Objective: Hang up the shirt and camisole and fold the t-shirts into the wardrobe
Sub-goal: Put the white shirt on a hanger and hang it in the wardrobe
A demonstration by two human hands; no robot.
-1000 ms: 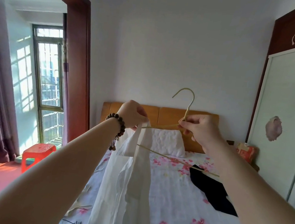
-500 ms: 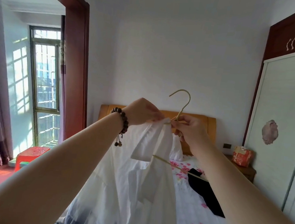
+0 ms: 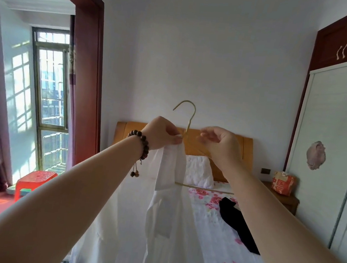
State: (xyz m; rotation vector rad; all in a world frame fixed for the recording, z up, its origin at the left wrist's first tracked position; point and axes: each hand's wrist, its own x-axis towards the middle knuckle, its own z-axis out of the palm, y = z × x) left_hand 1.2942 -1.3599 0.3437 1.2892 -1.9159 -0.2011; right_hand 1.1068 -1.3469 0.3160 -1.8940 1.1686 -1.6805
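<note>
Head view, looking out along both forearms toward the bed (image 3: 221,234): holding a white shirt (image 3: 170,170) up in the air on a thin gold wire hanger (image 3: 186,111), above the bed and well apart from the closed wardrobe (image 3: 329,138) at the right. Pinching the shirt's collar band against the hanger's neck with the thumb and fingers of the left hand (image 3: 163,133), just below the hook, and letting the rest of the cloth hang straight down between the forearms. Hovering the right hand (image 3: 220,146) just beside the neck on the other side, fingers loosely curled and blurred; not being able to tell whether pinching the wire or touching nothing at all. Judging the shirt as light, thin and limp, likely slipping on smooth wire, so probably wanting a hold at the collar and shoulder seams, not at the loose front. Judging the hanger as stiff yet light, best gripped at the neck under the hook. Seeing cloth draped only on the left side, with the bottom bar and right arm of the hanger showing bare, so reckoning on drawing the other shoulder over the wire next. Leaving a black garment (image 3: 237,223) lying flat on the flowered bed sheet, below the right forearm and near neither hand.
</note>
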